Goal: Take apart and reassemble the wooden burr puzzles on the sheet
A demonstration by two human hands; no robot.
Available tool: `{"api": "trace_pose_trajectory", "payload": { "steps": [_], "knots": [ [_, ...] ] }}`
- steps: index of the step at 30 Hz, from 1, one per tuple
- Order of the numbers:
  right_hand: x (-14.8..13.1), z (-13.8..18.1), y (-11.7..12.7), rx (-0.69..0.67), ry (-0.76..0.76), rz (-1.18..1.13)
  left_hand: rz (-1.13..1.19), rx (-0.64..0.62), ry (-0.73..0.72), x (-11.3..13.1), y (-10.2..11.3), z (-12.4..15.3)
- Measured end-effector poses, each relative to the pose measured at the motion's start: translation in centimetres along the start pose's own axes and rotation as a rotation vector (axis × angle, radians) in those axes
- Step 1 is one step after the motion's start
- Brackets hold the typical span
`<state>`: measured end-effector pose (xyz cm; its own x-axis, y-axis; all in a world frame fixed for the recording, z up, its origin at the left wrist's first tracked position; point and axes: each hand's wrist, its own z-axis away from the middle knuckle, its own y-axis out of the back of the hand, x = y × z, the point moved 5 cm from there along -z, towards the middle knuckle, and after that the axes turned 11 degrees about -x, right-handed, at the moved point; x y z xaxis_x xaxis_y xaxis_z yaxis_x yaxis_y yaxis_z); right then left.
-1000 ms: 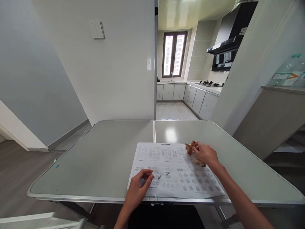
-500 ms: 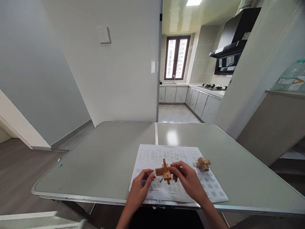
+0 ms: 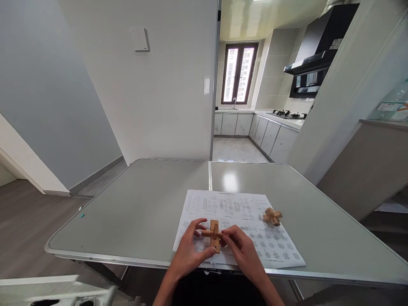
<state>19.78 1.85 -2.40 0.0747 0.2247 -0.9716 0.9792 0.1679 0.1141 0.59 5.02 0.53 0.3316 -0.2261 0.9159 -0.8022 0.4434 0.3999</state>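
A wooden interlocking puzzle (image 3: 214,243), made of crossed pieces, is held just over the printed sheet (image 3: 197,202). My right hand (image 3: 242,250) pinches the right end of its crosswise bar between thumb and fingers. At the puzzle's left side, my left hand (image 3: 188,248) has its fingers curved but apart. The left thumb tip reaches the puzzle's lower end and seems to touch it, while the left index tip stops short of its upper part. A second wooden puzzle (image 3: 272,216), also of crossed pieces, rests by the sheet's right edge.
The grey-green folding table (image 3: 143,212) has a metal rim and a centre seam. Small turquoise bits (image 3: 82,216) lie at its left edge. Behind it stand a white wall (image 3: 168,106) and a doorway to a kitchen. A plastic bottle (image 3: 393,104) is on a ledge at right.
The puzzle has been turned, so its wide piece now points lengthwise away from me. It has shifted slightly left. My left hand has come closer, its thumb now at the lower end.
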Motion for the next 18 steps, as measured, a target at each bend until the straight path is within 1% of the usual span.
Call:
{"api": "trace_pose_trajectory", "payload": {
  "steps": [3,5,10,18],
  "knots": [
    [-0.10,0.14,0.02,-0.013,-0.003,-0.028,0.007,-0.068,0.011,0.15,-0.49,0.09],
    [-0.20,0.22,0.08,-0.014,-0.001,-0.041,0.007,-0.090,0.001,0.27,-0.68,0.08],
    [0.23,0.32,0.23,-0.015,-0.032,-0.028,-0.008,-0.097,-0.034,0.15,-0.88,-0.09],
    [-0.04,0.21,0.18,-0.052,-0.042,-0.031,-0.046,-0.101,-0.017,-0.04,-0.88,-0.16]
  ]
}}
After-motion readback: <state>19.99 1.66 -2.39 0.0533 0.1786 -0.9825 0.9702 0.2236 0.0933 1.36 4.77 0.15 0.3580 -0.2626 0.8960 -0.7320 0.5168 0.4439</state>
